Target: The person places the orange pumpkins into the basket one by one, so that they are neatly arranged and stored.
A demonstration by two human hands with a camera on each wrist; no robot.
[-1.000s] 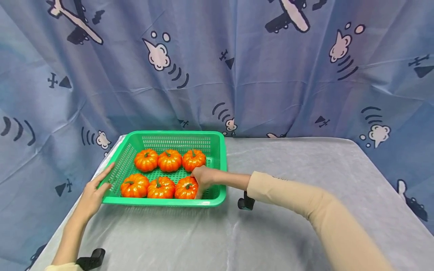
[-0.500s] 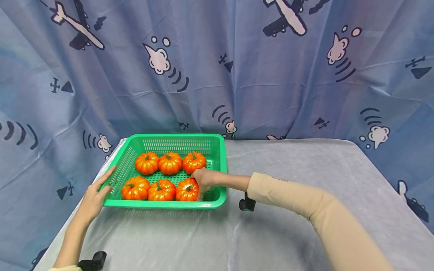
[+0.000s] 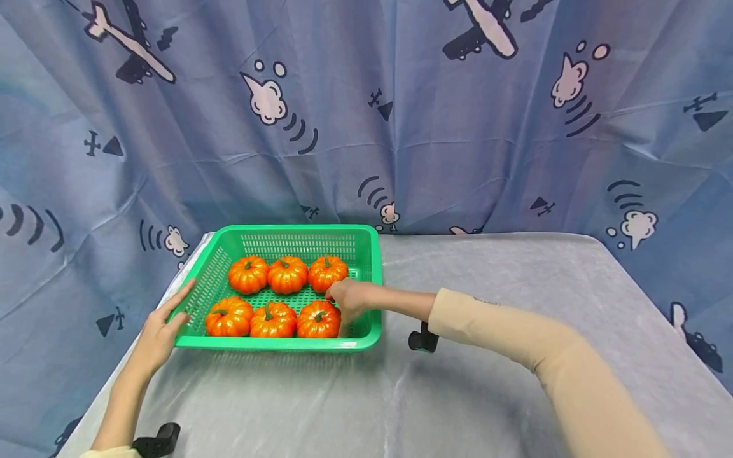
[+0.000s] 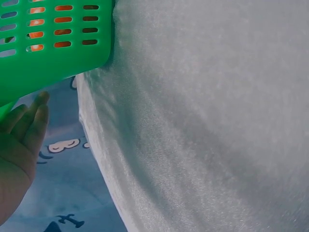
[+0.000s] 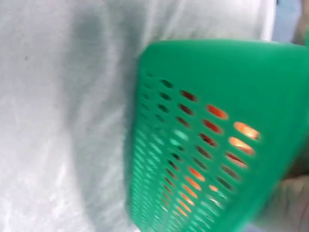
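Observation:
A green plastic basket (image 3: 275, 344) stands on the cloth-covered table with several shiny orange toy pumpkins in two rows. My left hand (image 3: 157, 331) lies at its left rim, fingers fairly straight; in the left wrist view the left hand (image 4: 19, 145) has its fingers extended beside the outer wall. My right hand (image 3: 352, 299) reaches over the right rim into the basket, close by the front right pumpkin (image 3: 317, 320). Its fingers are spread around that pumpkin's right side, partly hidden. In the right wrist view the basket wall (image 5: 227, 72) covers most of the hand.
A grey-white cloth (image 3: 504, 286) covers the table, which extends to the right of the basket. Behind it hangs a blue curtain (image 3: 446, 165) printed with airplanes. The basket's left side stands near the table's left edge.
My right hand has drawn slightly to the right, off the front right pumpkin, which stays in place and shows more fully. The left hand keeps its position at the rim.

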